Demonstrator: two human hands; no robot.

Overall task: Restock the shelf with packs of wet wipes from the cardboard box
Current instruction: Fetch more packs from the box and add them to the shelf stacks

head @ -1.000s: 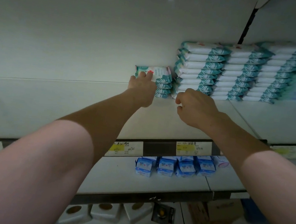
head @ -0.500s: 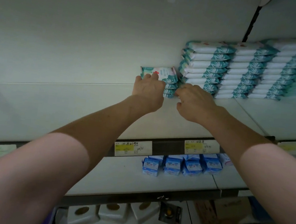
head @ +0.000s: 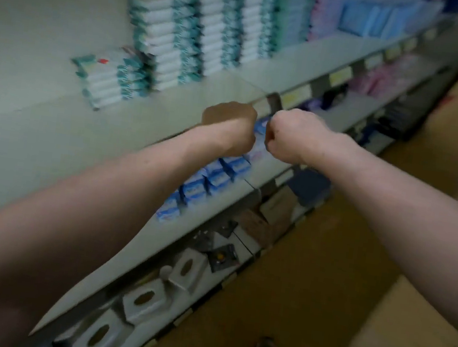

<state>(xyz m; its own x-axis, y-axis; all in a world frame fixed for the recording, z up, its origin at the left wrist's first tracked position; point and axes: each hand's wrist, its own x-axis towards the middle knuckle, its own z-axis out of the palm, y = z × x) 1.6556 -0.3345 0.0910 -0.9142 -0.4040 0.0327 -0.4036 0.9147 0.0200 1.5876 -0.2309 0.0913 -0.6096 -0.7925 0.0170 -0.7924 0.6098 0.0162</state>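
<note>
Nearest you, on the bottom shelf, white tissue boxes (head: 142, 299) lie in a row. One level up sits a line of small blue packs (head: 216, 178). Your two forearms reach out over these, and your left hand (head: 229, 127) and right hand (head: 288, 136) hang side by side, just apart, in front of the edge of the top shelf (head: 39, 125). Each is curled into a fist with its back toward you and holds nothing. Beyond them, on the top shelf and clear of both hands, a short stack of wipes (head: 109, 79) lies flat. It touches the left side of the tall stacks (head: 166, 40) of the same teal-and-white packs. Farther right along that shelf are blue and pink packs (head: 367, 19), too blurred to read.
</note>
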